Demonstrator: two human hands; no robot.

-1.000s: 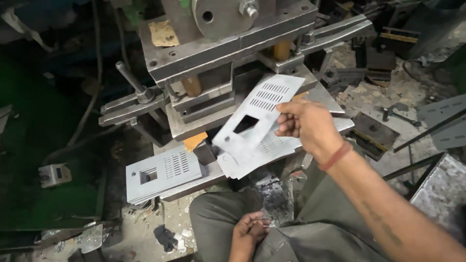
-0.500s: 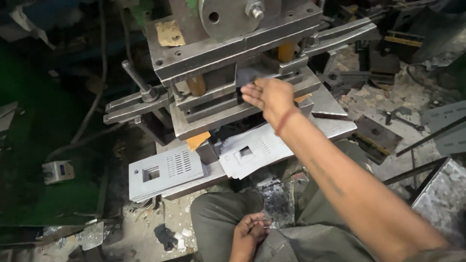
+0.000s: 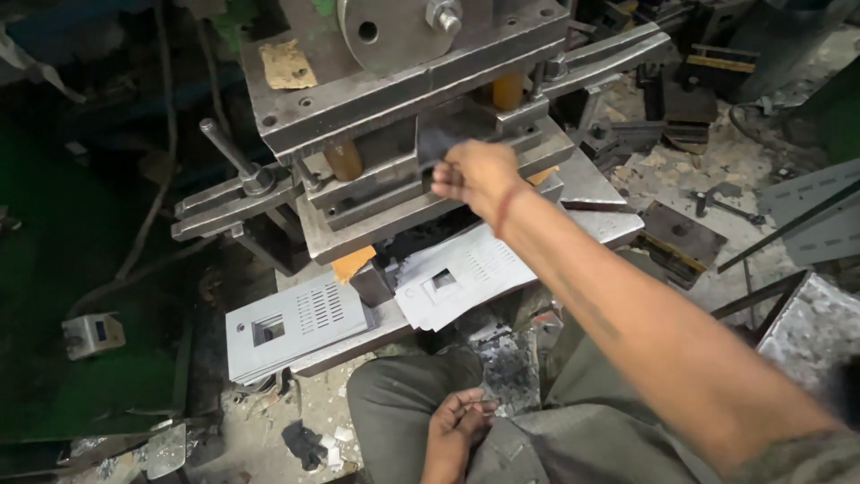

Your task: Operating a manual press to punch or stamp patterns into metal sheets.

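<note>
A dim workshop seen from above. The floor (image 3: 699, 170) is grey concrete, strewn with metal scrap and pale dust. At left lies a dark green surface (image 3: 54, 269), shadowed, with a cable (image 3: 152, 224) trailing across it and a small grey box (image 3: 92, 333) resting on it. Steel blocks (image 3: 683, 235) and perforated strips (image 3: 820, 215) lie at right. Light falls from above, brightest at right.
</note>
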